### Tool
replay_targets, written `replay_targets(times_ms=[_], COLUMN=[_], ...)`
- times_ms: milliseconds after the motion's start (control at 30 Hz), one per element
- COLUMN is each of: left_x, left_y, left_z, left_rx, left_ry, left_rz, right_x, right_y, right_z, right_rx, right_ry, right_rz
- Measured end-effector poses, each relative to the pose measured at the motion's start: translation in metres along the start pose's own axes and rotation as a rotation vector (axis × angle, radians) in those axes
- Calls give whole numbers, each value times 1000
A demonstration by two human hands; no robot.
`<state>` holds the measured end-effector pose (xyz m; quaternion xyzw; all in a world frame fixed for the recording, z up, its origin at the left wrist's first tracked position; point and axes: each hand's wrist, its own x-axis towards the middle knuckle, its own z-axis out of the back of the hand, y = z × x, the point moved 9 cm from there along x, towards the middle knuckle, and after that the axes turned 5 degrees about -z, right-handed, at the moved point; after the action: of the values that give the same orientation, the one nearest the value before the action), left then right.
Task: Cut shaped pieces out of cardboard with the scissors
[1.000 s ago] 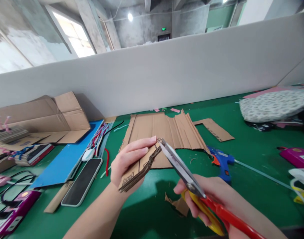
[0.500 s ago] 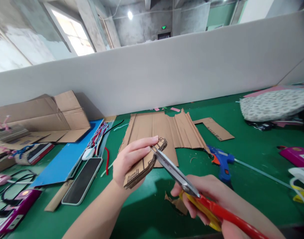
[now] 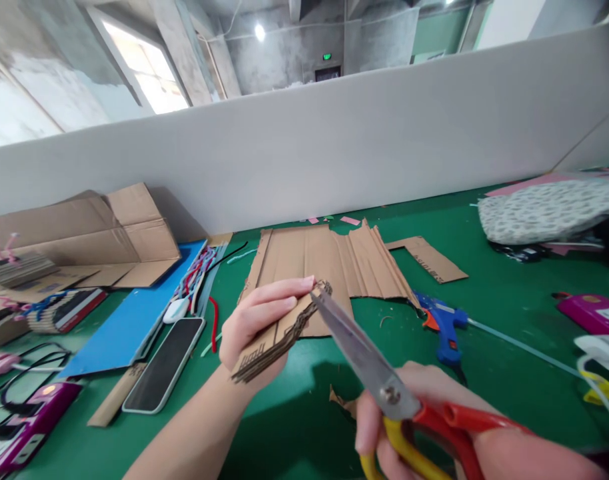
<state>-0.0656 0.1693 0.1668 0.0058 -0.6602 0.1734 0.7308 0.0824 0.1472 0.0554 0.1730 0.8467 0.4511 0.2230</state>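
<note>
The scissors [image 3: 357,350] have turned their flat side to view, gripped in the right hand [image 3: 434,385]. The left hand [image 3: 254,323] clasps the cardboard stack [image 3: 279,331], ahead and left of the right hand; its long axis slants forward-right, toward the scissors' tips, contact unclear.

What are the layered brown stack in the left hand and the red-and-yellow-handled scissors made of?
Layered brown stack: corrugated cardboard, matte; wavy layers show along its edge.
Red-and-yellow-handled scissors: blades look like metal, probably steel, from the grey, dull sheen; handles probably plastic, given their smooth, solid colour.
</note>
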Motion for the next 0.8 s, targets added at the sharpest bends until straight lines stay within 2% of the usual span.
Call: replay_targets(times_ms=[67, 133, 200, 333, 400, 533, 600, 700, 733, 800], left_x=[1, 3, 3, 3, 3, 1, -1, -2, -2, -3], left_y=[-1, -2, -1, 4, 4, 7, 10, 12, 14, 18], left_z=[0, -1, -1, 1, 1, -3, -2, -3, -3, -4], left_rx=[-25, -36, -69, -109, -40, 30, 14, 45, 70, 119], left_ry=[-15, -24, -25, -64, -62, -4, -1, 23, 33, 52], left_rz=[2, 13, 40, 119, 131, 176, 213, 251, 265, 313], right_x=[5, 7, 7, 6, 7, 11, 11, 8, 9, 12], right_y=[-5, -3, -1, 7, 8, -6, -9, 3, 8, 19], right_z=[-4, 6, 12, 33, 32, 1, -3, 11, 14, 13], right_rx=[27, 82, 115, 165, 162, 129, 139, 129, 98, 33], right_ry=[2, -123, -160, -262, -231, -10, -36, -223, -231, -155], right_rz=[15, 140, 241, 324, 293, 112, 113, 262, 288, 310])
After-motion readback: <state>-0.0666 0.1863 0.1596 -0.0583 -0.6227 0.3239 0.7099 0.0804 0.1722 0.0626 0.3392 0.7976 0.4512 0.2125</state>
